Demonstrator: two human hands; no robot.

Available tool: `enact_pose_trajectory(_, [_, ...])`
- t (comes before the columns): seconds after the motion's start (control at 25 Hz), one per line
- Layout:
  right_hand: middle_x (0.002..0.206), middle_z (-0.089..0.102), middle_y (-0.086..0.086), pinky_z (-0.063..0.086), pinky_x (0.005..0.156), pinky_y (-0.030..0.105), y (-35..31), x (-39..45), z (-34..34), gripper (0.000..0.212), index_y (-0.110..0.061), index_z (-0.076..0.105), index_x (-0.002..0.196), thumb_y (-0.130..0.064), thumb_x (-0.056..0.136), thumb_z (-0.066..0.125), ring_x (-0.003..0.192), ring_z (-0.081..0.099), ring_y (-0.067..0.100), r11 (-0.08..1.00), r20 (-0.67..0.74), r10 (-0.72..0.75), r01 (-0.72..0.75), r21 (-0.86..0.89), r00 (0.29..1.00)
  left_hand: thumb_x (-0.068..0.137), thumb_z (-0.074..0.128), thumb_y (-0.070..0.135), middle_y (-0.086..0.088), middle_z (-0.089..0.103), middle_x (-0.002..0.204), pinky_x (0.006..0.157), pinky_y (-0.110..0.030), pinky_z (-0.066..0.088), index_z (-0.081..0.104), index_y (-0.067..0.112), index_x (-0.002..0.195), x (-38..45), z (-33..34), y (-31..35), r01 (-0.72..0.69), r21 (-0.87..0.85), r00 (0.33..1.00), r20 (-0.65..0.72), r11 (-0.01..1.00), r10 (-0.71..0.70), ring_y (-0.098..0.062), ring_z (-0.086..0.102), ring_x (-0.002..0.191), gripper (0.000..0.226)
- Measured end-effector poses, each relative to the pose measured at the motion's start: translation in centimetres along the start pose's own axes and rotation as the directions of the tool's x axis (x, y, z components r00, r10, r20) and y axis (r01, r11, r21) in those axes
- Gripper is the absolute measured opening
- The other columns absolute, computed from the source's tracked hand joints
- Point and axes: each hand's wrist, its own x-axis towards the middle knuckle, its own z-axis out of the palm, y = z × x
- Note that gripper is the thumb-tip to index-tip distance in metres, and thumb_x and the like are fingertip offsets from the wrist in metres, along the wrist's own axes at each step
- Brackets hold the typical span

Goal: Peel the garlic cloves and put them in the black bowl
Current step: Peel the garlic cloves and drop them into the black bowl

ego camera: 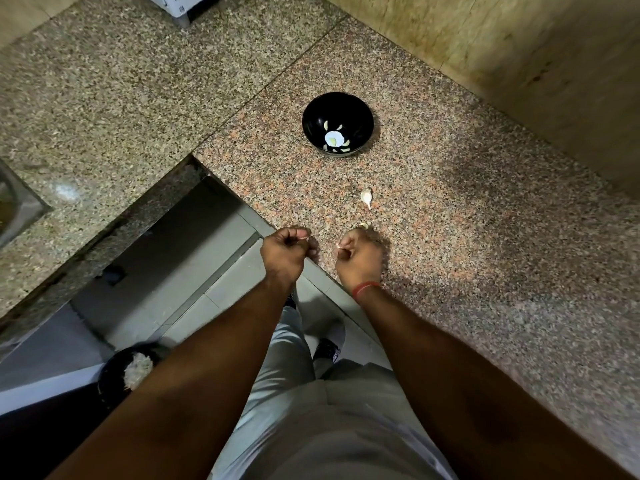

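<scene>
The black bowl (309, 114) stands on the granite counter ahead of my hands, with several peeled garlic cloves (335, 139) in its bottom. An unpeeled clove (366, 198) lies between the bowl and my hands. Another clove (364, 225) peeks out just past my right knuckles. My right hand (360, 258) is curled above the counter edge and pinches a pale garlic piece (338, 246) at its fingertips. My left hand (285, 252) is curled a short gap to the left, over the counter's corner. A thin pale sliver of skin (304, 238) shows at its fingertips.
The counter forms an L with a cut-out over the floor at my left. A dark bin (114, 372) holding white scraps stands on the floor below. A steel sink (15, 206) sits at the far left, a white appliance (180, 6) at the back, and a wall to the right.
</scene>
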Motion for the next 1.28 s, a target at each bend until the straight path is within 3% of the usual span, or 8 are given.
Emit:
enact_pose_trajectory(0.08, [0.090, 0.070, 0.007, 0.060, 0.071, 0.021, -0.3, 0.3, -0.4, 0.030, -0.013, 0.058, 0.086, 0.011, 0.081, 0.074, 0.083, 0.069, 0.017, 0.913, -0.020, 0.234, -0.212, 0.347, 0.972, 0.088, 0.061, -0.022, -0.020, 0.068, 0.076, 0.056, -0.035, 0.060, 0.066, -0.005, 0.087, -0.5, -0.5, -0.2, 0.002, -0.017, 0.999, -0.032, 1.000, -0.002, -0.026, 0.069, 0.062, 0.018])
enact_pose_trajectory(0.12, [0.091, 0.071, 0.008, 0.061, 0.074, 0.024, -0.2, 0.3, -0.4, 0.029, -0.012, 0.058, 0.087, 0.011, 0.081, 0.075, 0.084, 0.070, 0.017, 0.870, 0.000, 0.280, -0.253, 0.423, 0.960, 0.088, 0.061, -0.021, -0.019, 0.069, 0.077, 0.058, -0.033, 0.061, 0.068, -0.005, 0.088, -0.8, -0.8, -0.2, -0.002, -0.014, 0.999, -0.041, 1.000, 0.001, -0.025, 0.069, 0.063, 0.018])
enact_pose_trajectory(0.2, [0.085, 0.070, 0.002, 0.062, 0.074, 0.029, -0.5, -0.3, 0.1, 0.031, -0.015, 0.056, 0.085, 0.010, 0.082, 0.075, 0.079, 0.069, 0.013, 0.828, 0.072, 0.298, -0.295, 0.478, 0.952, 0.089, 0.061, -0.020, -0.019, 0.069, 0.078, 0.060, -0.031, 0.060, 0.068, -0.007, 0.092, -1.1, -1.7, -0.3, -0.010, -0.015, 0.998, -0.058, 1.000, 0.009, -0.023, 0.070, 0.064, 0.015])
enact_pose_trajectory(0.36, [0.070, 0.057, 0.002, 0.054, 0.058, 0.028, -2.0, -2.1, 3.6, 0.042, -0.018, 0.045, 0.078, 0.017, 0.085, 0.067, 0.057, 0.055, 0.012, 0.716, 0.223, 0.247, -0.333, 0.613, 0.943, 0.089, 0.061, -0.020, -0.020, 0.067, 0.079, 0.063, -0.033, 0.061, 0.067, -0.010, 0.093, -1.4, -4.8, -0.2, 0.011, -0.055, 0.994, -0.105, 0.998, -0.017, -0.029, 0.070, 0.069, 0.012])
enact_pose_trajectory(0.56, [0.074, 0.062, 0.006, 0.057, 0.061, 0.027, -5.7, -5.6, 11.8, 0.038, -0.017, 0.049, 0.079, 0.015, 0.086, 0.069, 0.064, 0.059, 0.015, 0.727, 0.442, 0.173, -0.417, 0.546, 0.880, 0.088, 0.061, -0.021, -0.016, 0.066, 0.074, 0.061, -0.030, 0.061, 0.067, -0.012, 0.095, -3.0, -14.3, -0.8, 0.012, -0.190, 0.963, -0.263, 0.982, -0.063, -0.024, 0.070, 0.063, 0.014])
enact_pose_trajectory(0.72, [0.079, 0.064, 0.009, 0.058, 0.062, 0.027, -8.8, -10.7, 19.9, 0.033, -0.013, 0.054, 0.083, 0.017, 0.086, 0.067, 0.067, 0.064, 0.015, 0.732, 0.585, 0.121, -0.470, 0.493, 0.802, 0.088, 0.063, -0.016, -0.021, 0.069, 0.080, 0.069, -0.034, 0.063, 0.069, -0.013, 0.095, -5.2, -25.0, -3.5, -0.003, -0.281, 0.910, -0.399, 0.960, -0.114, -0.027, 0.072, 0.071, 0.010])
enact_pose_trajectory(1.0, [0.078, 0.068, 0.012, 0.058, 0.062, 0.026, -11.6, -22.1, 38.1, 0.022, -0.006, 0.063, 0.082, 0.015, 0.085, 0.070, 0.066, 0.064, 0.020, 0.858, 0.771, 0.096, -0.445, 0.256, 0.629, 0.087, 0.065, -0.015, -0.019, 0.075, 0.078, 0.074, -0.029, 0.063, 0.072, -0.006, 0.090, -8.0, -45.2, -11.3, 0.029, -0.423, 0.764, -0.574, 0.906, -0.293, -0.029, 0.074, 0.077, 0.012])
enact_pose_trajectory(1.28, [0.066, 0.072, 0.010, 0.060, 0.060, 0.028, -6.3, -26.8, 57.0, 0.024, 0.010, 0.067, 0.096, 0.028, 0.081, 0.060, 0.058, 0.068, 0.018, 0.926, 0.876, 0.085, -0.361, 0.106, 0.474, 0.083, 0.069, -0.015, -0.029, 0.074, 0.091, 0.092, -0.051, 0.060, 0.075, -0.003, 0.088, -3.8, -58.2, -24.8, -0.010, -0.578, 0.593, -0.660, 0.816, -0.460, -0.044, 0.073, 0.093, 0.014])
